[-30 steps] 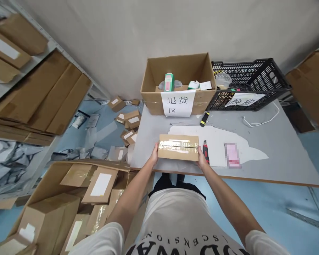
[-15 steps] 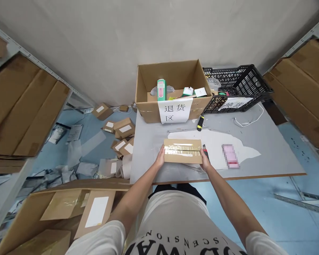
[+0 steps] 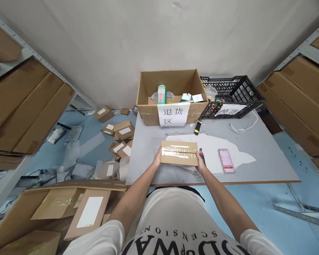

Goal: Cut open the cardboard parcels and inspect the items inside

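A taped brown cardboard box is gripped at its two short ends, over the front half of the grey table. My left hand presses on its left end, and my right hand on its right end. Shiny clear tape runs along the top seam. Just beyond my right hand lies a red and black box cutter, partly hidden by that hand. Further right a pink item, blurred out, rests on a torn white sheet. A yellow and black knife handle lies farther back.
A large open carton with a paper sign and small boxes inside stands at the table's back. Beside it is a black plastic crate. A white cable lies nearby. At lower left an open carton holds several boxes; parcels litter the floor.
The view has shifted slightly, so the table items appear a little lower and to the left. Both hands keep the same hold on the cardboard box.
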Motion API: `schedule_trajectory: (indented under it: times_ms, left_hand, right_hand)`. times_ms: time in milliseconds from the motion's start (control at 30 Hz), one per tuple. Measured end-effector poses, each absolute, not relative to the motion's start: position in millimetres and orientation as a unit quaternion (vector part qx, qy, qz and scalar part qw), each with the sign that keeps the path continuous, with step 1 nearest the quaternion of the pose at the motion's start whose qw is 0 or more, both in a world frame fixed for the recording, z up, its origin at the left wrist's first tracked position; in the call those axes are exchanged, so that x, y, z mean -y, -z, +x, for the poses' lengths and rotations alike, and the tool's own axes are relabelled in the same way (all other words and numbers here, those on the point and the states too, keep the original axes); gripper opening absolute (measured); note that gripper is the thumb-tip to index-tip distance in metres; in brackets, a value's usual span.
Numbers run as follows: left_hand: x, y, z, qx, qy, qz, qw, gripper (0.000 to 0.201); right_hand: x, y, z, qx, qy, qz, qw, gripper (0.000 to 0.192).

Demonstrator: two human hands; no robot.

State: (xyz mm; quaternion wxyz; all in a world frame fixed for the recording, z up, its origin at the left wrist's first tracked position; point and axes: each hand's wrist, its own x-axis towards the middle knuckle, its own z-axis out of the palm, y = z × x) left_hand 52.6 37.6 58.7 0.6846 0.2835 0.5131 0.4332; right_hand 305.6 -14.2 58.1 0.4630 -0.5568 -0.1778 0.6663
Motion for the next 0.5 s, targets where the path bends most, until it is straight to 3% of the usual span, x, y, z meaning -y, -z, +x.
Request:
schedule_trajectory:
  times_ms: [167,500]
  left_hand:
    - [-34.1,-63.0,54.7,-0.504,-0.432,0.258,0.702,0.059]
    - [-32.1,-60.2,55.0,-0.515,-0.432,0.252,0.696,0.059]
  right_hand:
    - [12.5,-57.5,309.1,0.285,-0.632,-0.595,0.408,0.071]
    - [7.6,-52.5,311.6,0.338,-0.61,-0.592,0.404,0.07]
